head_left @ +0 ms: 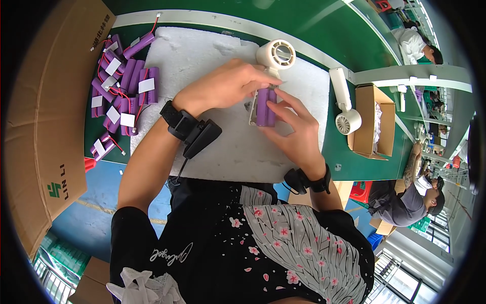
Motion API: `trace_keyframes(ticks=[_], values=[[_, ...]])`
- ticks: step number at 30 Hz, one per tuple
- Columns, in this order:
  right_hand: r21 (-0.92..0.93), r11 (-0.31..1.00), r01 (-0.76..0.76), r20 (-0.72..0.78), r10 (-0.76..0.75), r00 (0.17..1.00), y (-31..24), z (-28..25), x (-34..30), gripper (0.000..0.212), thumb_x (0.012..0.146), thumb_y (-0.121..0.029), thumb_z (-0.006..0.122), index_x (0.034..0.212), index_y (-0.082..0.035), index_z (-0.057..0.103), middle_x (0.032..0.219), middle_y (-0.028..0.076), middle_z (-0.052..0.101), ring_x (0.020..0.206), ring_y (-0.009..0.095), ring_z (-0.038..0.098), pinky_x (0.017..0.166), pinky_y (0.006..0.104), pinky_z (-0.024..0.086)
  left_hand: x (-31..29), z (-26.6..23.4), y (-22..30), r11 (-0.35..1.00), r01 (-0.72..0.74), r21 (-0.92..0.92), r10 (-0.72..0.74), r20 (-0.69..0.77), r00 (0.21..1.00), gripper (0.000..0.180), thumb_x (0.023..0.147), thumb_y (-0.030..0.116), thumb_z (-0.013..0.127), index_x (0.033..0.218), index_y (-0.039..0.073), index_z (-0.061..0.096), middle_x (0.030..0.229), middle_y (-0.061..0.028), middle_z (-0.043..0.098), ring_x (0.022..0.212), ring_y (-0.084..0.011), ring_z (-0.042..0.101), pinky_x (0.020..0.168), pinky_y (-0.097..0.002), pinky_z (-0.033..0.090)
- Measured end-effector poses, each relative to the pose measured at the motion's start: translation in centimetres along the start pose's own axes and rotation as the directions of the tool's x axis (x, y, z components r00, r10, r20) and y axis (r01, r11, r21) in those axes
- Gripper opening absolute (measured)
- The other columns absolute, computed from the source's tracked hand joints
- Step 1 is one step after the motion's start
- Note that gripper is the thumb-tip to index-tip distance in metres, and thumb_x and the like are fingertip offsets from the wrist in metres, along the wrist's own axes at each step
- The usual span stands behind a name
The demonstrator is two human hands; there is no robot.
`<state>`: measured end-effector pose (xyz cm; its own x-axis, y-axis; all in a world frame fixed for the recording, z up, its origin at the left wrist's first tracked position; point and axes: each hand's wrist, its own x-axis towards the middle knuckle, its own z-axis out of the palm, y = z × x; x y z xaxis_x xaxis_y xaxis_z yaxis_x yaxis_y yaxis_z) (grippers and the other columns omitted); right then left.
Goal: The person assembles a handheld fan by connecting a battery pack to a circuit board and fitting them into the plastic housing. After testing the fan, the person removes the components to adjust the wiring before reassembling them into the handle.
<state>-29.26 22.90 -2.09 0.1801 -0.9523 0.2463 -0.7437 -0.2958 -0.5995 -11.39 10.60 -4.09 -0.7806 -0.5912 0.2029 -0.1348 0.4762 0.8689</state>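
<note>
A white handheld fan [277,54] lies on a white foam sheet [202,147], its round head pointing away from me and its handle toward me. In the opened handle sits a purple battery pack [262,112] of cylindrical cells. My left hand [223,87] comes across from the left, its fingers closed about the fan's neck, just above the pack; what lies under the fingertips is hidden. With thumb and fingers, my right hand [297,129] grips the pack and handle from the right side.
Several purple battery packs [132,76] with red and black leads are heaped left of the foam, beside a large cardboard box [50,116]. Another white fan [347,120] lies to the right by an open carton [372,147]. Other people sit farther right.
</note>
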Motion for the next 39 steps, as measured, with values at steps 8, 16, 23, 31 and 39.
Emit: trace_keyframes(ticks=[8,16,23,31,39], values=[[-0.055,0.998,-0.027,-0.020,0.026,0.999,-0.5,0.4,0.0,0.041,0.064,-0.001,0.082,0.102,0.003,0.068,0.127,0.017,0.057,0.100,0.026,0.065,0.079,0.0356,0.061,0.2,0.0,-0.1,1.000,-0.002,-0.010,0.002,0.005,1.000,0.033,0.091,0.003,0.056,0.120,0.013,0.066,0.086,-0.0153,0.067,0.065,-0.0232,0.057,0.064,-0.0339,0.047],[0.093,0.992,-0.083,-0.017,0.085,0.996,-0.5,0.0,0.9,0.053,0.063,0.000,0.083,0.106,-0.002,0.053,0.122,0.015,0.055,0.099,0.027,0.064,0.074,0.0352,0.063,0.5,-0.1,-0.2,0.998,-0.019,-0.062,0.021,0.037,0.999,0.041,0.078,0.014,0.074,0.119,0.010,0.067,0.080,-0.0113,0.068,0.069,-0.0159,0.060,0.069,-0.0284,0.049],[0.077,0.994,-0.080,0.075,0.075,0.994,-0.7,-0.2,2.2,0.058,0.060,0.001,0.083,0.106,-0.005,0.047,0.114,0.011,0.049,0.098,0.024,0.061,0.071,0.0339,0.063,0.2,-0.3,0.5,0.978,0.162,-0.129,-0.151,0.091,0.984,0.051,0.069,0.013,0.080,0.118,0.008,0.068,0.084,-0.0085,0.070,0.072,-0.0105,0.061,0.072,-0.0269,0.050],[-0.037,0.989,-0.141,0.088,0.144,0.986,-1.0,0.2,2.5,0.065,0.058,0.001,0.084,0.110,-0.007,0.046,0.116,0.011,0.047,0.091,0.024,0.060,0.070,0.0331,0.062,0.6,-0.4,0.9,0.971,0.201,-0.131,-0.194,0.068,0.979,0.050,0.068,0.010,0.080,0.117,0.007,0.069,0.085,-0.0075,0.071,0.073,-0.0101,0.062,0.074,-0.0264,0.051],[0.033,0.989,-0.145,0.080,0.142,0.987,-0.7,0.1,2.2,0.078,0.057,-0.004,0.086,0.124,-0.009,0.046,0.118,0.009,0.046,0.095,0.025,0.060,0.076,0.0343,0.059,0.6,-0.2,0.7,0.952,0.252,-0.174,-0.240,0.087,0.967,0.047,0.069,0.006,0.079,0.115,0.006,0.069,0.087,-0.0069,0.072,0.075,-0.0097,0.063,0.075,-0.0265,0.051]])
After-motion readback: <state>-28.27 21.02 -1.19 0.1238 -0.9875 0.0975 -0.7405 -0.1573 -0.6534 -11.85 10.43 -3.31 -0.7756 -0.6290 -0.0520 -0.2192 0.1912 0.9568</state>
